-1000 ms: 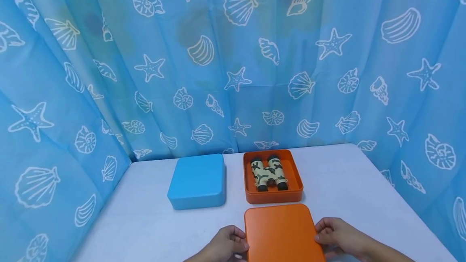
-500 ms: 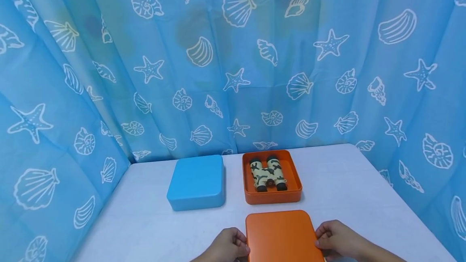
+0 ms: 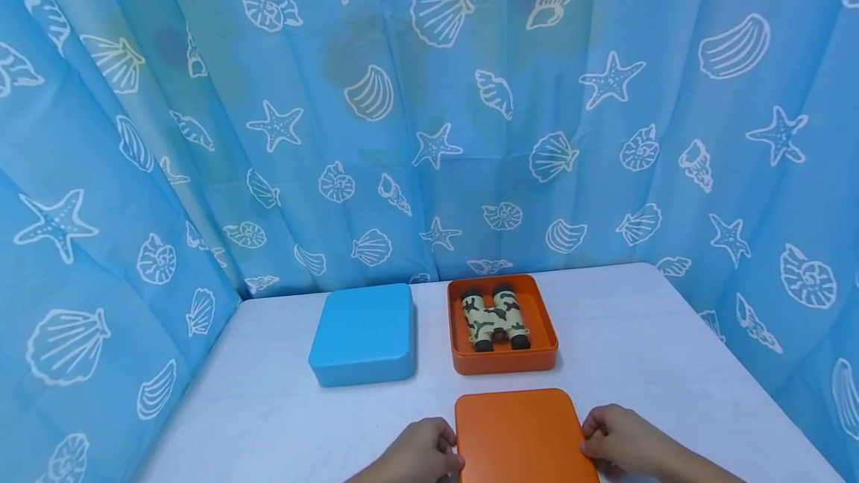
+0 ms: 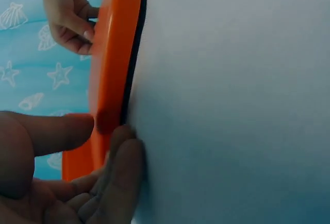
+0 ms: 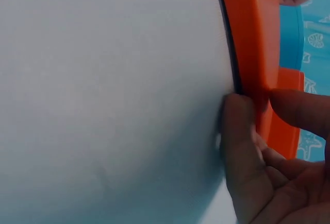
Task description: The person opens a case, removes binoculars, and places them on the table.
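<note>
An orange square box lid (image 3: 526,438) lies flat side up at the front of the table, close over the white cloth. My left hand (image 3: 424,452) holds its left side; in the left wrist view the thumb is at the lid's side and the fingertips are down at its lower edge. On the opposite side, my right hand (image 3: 624,440) grips the right edge with thumb and fingers. Just behind the lid stands an open orange box (image 3: 505,365), with camouflage-patterned binoculars (image 3: 495,317) lying inside it.
A closed blue box (image 3: 365,334) stands left of the orange box. White cloth (image 3: 268,408) covers the table, and blue curtains with shell prints (image 3: 429,95) hang behind and along both sides.
The orange lid, with both hands on it, has moved slightly toward me, widening the gap to the orange box. The binoculars and blue box have stayed put.
</note>
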Motion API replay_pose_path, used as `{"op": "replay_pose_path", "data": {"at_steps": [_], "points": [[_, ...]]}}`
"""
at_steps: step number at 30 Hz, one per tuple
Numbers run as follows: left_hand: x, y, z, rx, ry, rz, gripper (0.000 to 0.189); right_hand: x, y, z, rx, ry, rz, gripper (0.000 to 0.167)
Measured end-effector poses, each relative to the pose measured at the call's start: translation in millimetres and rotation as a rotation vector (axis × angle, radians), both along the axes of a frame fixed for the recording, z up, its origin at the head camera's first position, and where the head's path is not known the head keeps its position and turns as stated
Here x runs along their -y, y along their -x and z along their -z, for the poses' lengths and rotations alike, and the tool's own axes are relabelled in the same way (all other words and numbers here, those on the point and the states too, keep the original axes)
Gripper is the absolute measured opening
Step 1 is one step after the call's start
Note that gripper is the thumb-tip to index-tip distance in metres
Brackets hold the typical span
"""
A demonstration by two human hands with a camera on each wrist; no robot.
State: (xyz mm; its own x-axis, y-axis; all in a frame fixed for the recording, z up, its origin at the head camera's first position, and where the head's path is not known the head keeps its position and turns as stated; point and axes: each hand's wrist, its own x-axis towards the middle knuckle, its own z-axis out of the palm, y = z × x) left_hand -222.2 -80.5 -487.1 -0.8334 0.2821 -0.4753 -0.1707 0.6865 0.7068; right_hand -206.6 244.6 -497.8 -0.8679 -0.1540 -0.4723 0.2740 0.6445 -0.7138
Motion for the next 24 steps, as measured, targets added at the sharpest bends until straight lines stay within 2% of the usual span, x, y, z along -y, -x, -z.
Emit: {"op": "replay_pose_path", "data": {"at_steps": [4, 7, 9, 11, 14, 16, 18, 20, 24], "points": [[0.9, 4.4, -8.7, -0.076, 0.136, 0.077, 0.027, 6, -0.9, -13.5, -0.067, -0.158, -0.023, 0.016], [2.6, 15.4, -15.8, -0.22, 0.199, 0.164, 0.03, 7, 3.7, -23.5, -0.136, -0.259, -0.055, 0.018], [2.9, 26.2, -20.7, -0.352, 0.233, 0.215, 0.035, 9, 9.0, -29.9, -0.2, -0.307, -0.069, 0.018], [2.1, 40.1, -24.6, -0.521, 0.291, 0.249, 0.041, 10, 17.8, -36.6, -0.273, -0.341, -0.08, 0.017], [-1.8, 60.5, -27.1, -0.786, 0.419, 0.279, 0.052, 14, 32.9, -47.5, -0.372, -0.375, -0.077, 0.018], [-5.3, 73.1, -25.8, -0.92, 0.518, 0.289, 0.059, 18, 42.9, -54.2, -0.436, -0.39, -0.074, 0.018], [-9.0, 84.0, -23.6, -0.976, 0.586, 0.299, 0.068, 23, 51.8, -60.7, -0.5, -0.403, -0.076, 0.023], [-12.6, 94.3, -19.8, -0.984, 0.635, 0.313, 0.076, 30, 60.3, -64.9, -0.562, -0.42, -0.087, 0.03], [-18.7, 113.7, -14.0, -0.993, 0.653, 0.328, 0.088, 44, 80.3, -63.7, -0.673, -0.486, -0.134, 0.047]]}}
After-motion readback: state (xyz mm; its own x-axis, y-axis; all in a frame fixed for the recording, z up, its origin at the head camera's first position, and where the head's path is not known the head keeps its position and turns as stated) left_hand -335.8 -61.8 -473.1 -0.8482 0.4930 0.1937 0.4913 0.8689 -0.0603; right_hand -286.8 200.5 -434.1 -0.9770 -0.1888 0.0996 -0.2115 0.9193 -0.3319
